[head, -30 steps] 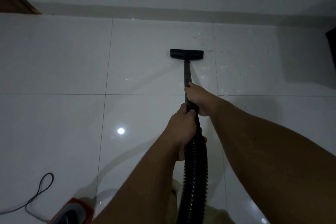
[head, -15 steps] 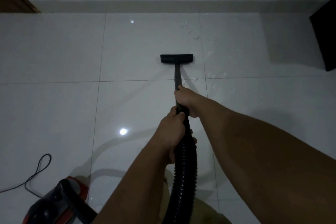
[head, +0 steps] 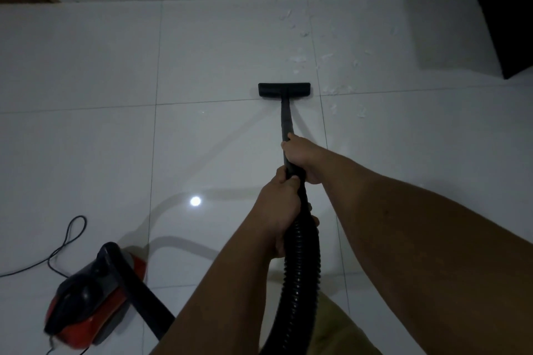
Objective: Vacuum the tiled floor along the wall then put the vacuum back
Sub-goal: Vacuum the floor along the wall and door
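Head-high view down onto floor (head: 86,153)

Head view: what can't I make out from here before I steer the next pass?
- Vacuum body: motion-blurred, switches unreadable.
- Power cord: runs off the left edge, plug unseen.
- Hose: lower end cut off by the bottom edge.
- Wand under the right hand and left hand: hidden by the fingers.
- White scraps right of the floor head: too small and dim to identify.
- Dark object: cropped by the right edge.
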